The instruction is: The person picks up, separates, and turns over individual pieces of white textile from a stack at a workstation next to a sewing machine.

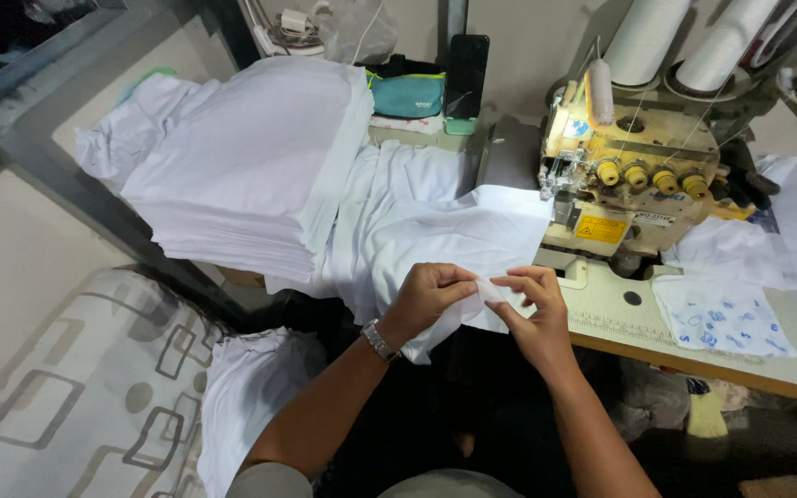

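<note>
Both hands, left (pixel 428 295) and right (pixel 535 309), pinch 1 edge of white cotton fabric (pixel 454 235) at the counter's (pixel 694 355) front edge, just before the cream overlock sewing machine (pixel 634 189); a folded white stack (pixel 251 157) lies left.

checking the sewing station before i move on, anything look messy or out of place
Nothing looks damaged or spilled. Both hands pinch a white fabric piece by the overlock machine; the folded white stack sits neat.

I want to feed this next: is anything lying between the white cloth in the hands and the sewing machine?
Nothing visible does. The left hand and right hand pinch the white cloth, which already drapes up to the sewing machine; the table strip between is bare.
</note>
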